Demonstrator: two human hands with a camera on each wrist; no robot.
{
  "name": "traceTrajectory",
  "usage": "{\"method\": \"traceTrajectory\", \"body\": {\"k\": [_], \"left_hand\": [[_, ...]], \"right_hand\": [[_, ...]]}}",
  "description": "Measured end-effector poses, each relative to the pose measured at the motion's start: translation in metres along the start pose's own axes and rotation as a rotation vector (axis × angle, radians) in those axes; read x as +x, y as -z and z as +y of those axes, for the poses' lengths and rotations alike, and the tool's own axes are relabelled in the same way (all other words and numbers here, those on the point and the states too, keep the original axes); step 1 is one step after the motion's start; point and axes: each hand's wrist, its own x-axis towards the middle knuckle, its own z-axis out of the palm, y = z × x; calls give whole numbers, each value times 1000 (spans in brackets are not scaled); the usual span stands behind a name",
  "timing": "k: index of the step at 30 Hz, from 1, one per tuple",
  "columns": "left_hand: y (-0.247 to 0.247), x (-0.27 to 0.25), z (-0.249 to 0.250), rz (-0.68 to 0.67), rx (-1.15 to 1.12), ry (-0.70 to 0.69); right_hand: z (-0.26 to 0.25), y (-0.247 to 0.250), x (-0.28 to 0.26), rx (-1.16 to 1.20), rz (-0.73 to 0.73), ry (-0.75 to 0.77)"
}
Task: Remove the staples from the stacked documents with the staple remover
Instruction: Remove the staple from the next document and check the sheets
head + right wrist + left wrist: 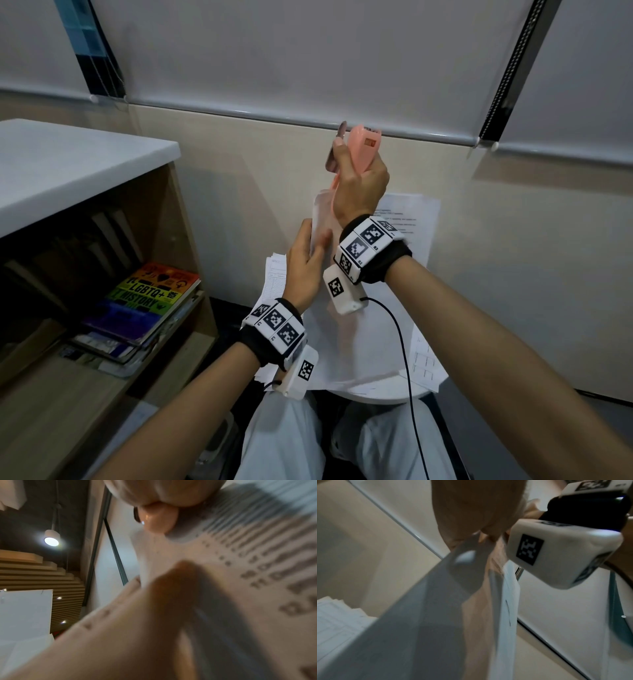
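- Right hand [359, 186]: raised in front of the wall, fingers and thumb curled round the pink staple remover [363, 144], whose head points upward above the knuckles.
- Staple remover, right wrist view: only its rounded pink end [158, 520] shows, just below the curled fingers.
- Left hand [305, 263]: lower and just beside the right wrist, thumb and fingers pinching a held sheet of paper [322, 219] that stands nearly upright between the two hands; its upper edge reaches the right hand.
- Held sheet, left wrist view: blurred, seen edge-on [508, 615]; whether a staple sits in it cannot be told.
- Stacked documents [407, 222]: lying spread over the small round white table [394, 394] beneath both wrists.
- Bookshelf [102, 240]: at the left, with a rainbow-covered book [150, 298] lying flat.
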Motion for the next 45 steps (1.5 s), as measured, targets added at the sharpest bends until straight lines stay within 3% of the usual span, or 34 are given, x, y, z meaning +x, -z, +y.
{"method": "traceTrajectory", "body": {"k": [4,9,14,16,19,22,24,26,30,35,39,42,44,45], "left_hand": [[3,-11,-15,-129,52,35],[2,-12,-15,-103,-37,91],[14,-3,-23,-101,-109,185],[18,0,-22,-116,-143,198],[21,10,-26,-171,-174,235],[16,19,-33,-206,-175,239],[10,21,-40,-151,-125,221],[5,20,-50,-87,-33,255],[20,13,-92,-93,227,488],[50,-4,-148,-104,913,765],[54,-13,-173,-137,1044,849],[54,-13,-184,-141,1055,870],[54,-12,-188,-124,1079,874],[54,-12,-188,-118,1091,880]], "right_hand": [[-2,3,2,24,0,4],[2,19,13,-34,-29,-104],[2,78,36,277,159,-233],[15,114,34,298,80,-276],[33,158,14,370,-283,-440],[62,186,-5,199,-551,-622],[78,197,-15,6,-598,-705],[89,204,-21,-177,-557,-755],[119,221,-17,-482,-340,-793],[184,239,1,-693,-237,-876],[219,237,12,-814,-190,-886],[240,234,11,-1051,-277,-901],[233,225,2,-1209,-329,-788],[223,219,-5,-1175,-358,-744]]}}
